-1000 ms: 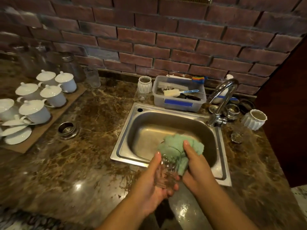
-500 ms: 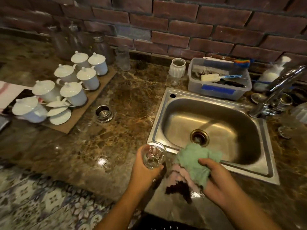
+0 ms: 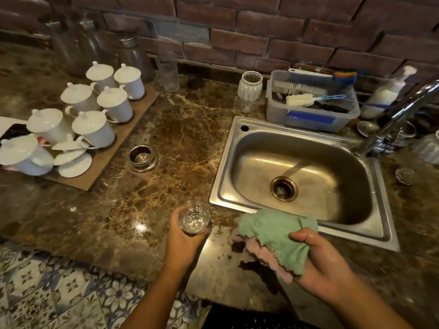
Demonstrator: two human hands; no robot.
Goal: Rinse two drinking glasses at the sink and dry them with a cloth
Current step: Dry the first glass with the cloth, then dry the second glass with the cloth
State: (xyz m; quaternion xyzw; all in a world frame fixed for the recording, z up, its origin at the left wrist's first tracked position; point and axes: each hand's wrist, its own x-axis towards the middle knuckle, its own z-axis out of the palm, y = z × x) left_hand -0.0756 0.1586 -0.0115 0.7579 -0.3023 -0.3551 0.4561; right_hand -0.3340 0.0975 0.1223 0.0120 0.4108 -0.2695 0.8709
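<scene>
Since cloth point(image 3: 273, 236) left glass point(image 3: 193, 218), left hand point(image 3: 183, 245) holds it alone

A: What is lost around the sink point(image 3: 222, 184)?
B: To its right the tap point(image 3: 401, 116) runs off the frame, its spout end cut away. A white ribbed cup point(image 3: 430, 148) there is blurred and halved by that edge.
A: The small clear thing point(image 3: 405, 175) right of the sink?
B: Too blurred to name.
A: Nearer than the sink?
B: The green cloth point(image 3: 273, 229) covers part of its near rim and the right hand point(image 3: 327, 264)'s fingers. Pink shows beneath; one cloth or two, I cannot tell. The left hand point(image 3: 183, 243) hides the glass point(image 3: 193, 218)'s near wall.
A: Far left of the sink?
B: The leftmost lidded cup point(image 3: 21, 155) is cut off; the jars point(image 3: 133, 58) behind are dark smears.
</scene>
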